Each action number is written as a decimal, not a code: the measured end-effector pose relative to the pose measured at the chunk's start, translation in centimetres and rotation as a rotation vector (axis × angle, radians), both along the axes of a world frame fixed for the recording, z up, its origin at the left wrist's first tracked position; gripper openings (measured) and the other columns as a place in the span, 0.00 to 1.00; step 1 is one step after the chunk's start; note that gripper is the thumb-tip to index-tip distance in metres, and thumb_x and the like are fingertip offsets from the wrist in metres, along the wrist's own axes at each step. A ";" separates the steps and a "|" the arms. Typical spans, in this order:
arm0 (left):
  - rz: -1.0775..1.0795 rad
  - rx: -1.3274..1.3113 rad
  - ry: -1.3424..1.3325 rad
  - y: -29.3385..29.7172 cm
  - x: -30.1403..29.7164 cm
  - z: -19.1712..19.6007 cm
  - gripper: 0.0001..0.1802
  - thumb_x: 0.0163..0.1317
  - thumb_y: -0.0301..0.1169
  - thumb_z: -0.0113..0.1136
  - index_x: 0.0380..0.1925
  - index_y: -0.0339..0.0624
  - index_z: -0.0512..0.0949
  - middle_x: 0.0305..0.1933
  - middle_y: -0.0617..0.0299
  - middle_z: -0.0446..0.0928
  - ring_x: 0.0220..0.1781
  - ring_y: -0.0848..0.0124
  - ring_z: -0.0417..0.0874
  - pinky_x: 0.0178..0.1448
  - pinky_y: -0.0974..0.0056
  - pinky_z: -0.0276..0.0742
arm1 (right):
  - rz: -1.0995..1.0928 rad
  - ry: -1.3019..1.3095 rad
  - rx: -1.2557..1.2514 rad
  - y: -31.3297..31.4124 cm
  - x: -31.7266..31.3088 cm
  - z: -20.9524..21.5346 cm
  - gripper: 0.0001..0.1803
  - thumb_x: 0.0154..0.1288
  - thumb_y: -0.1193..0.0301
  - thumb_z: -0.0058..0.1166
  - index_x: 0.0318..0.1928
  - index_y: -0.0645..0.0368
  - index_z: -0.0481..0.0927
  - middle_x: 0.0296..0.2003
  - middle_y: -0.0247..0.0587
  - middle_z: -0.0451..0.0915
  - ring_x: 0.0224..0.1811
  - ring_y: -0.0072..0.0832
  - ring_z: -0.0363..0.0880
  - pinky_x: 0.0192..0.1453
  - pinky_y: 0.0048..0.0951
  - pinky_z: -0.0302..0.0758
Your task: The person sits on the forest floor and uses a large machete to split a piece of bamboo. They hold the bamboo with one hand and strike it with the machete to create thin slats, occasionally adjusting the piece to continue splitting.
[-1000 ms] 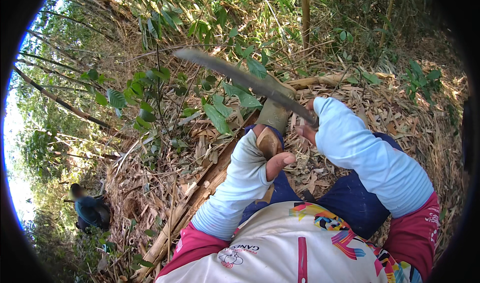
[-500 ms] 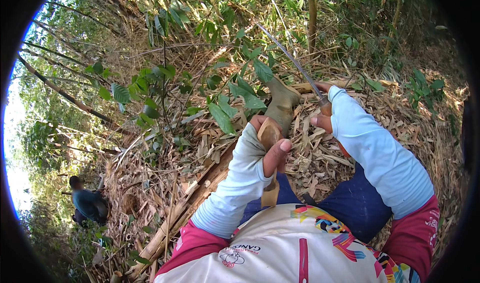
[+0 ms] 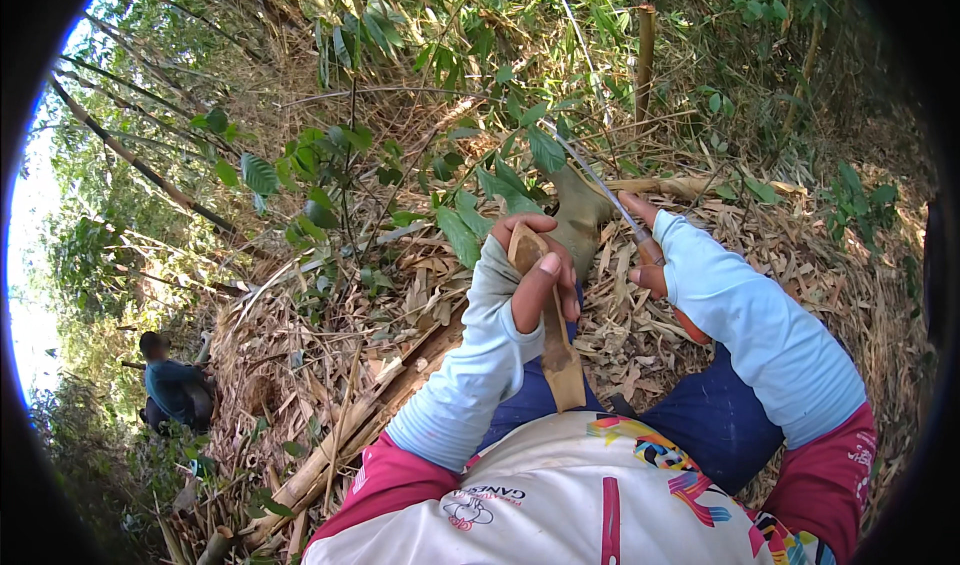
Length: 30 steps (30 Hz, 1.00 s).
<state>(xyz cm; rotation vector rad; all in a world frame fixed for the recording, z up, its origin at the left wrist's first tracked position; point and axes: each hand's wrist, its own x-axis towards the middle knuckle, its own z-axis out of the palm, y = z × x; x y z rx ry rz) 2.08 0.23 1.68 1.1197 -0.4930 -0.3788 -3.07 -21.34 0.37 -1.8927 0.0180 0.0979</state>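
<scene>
My left hand [image 3: 540,270] is closed around a flat, tapered piece of wood [image 3: 562,365], light brown. Its narrower, pointed end rises above my fingers and its wide end comes down near my shirt. In my right hand [image 3: 648,255] is a long knife [image 3: 605,187], held by its brown wooden handle with the thin blade slanting up and to the left. The blade lies over the toe side of my green boot [image 3: 582,215], apart from the wood. Part of the handle is hidden by my fingers and sleeve.
Dry bamboo leaves [image 3: 630,355] cover the ground. A split log [image 3: 320,475] lies to my left, and a leafy sapling [image 3: 345,165] stands ahead. A cut stump pole [image 3: 645,60] rises farther off. Another person [image 3: 175,385] crouches at the far left.
My left hand has turned and the wood has tilted, so more of its length shows. The knife in my right hand has dropped slightly, its blade lower. The view has shifted a little.
</scene>
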 end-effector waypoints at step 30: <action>0.320 -0.252 0.107 1.4 0.8 3.9 0.16 0.71 0.47 0.50 0.42 0.47 0.66 0.29 0.56 0.75 0.24 0.65 0.81 0.26 0.59 0.83 | 0.534 0.269 -0.439 6.2 -3.0 1.2 0.30 0.59 0.46 0.61 0.46 0.62 0.80 0.32 0.49 0.83 0.35 0.37 0.82 0.44 0.34 0.75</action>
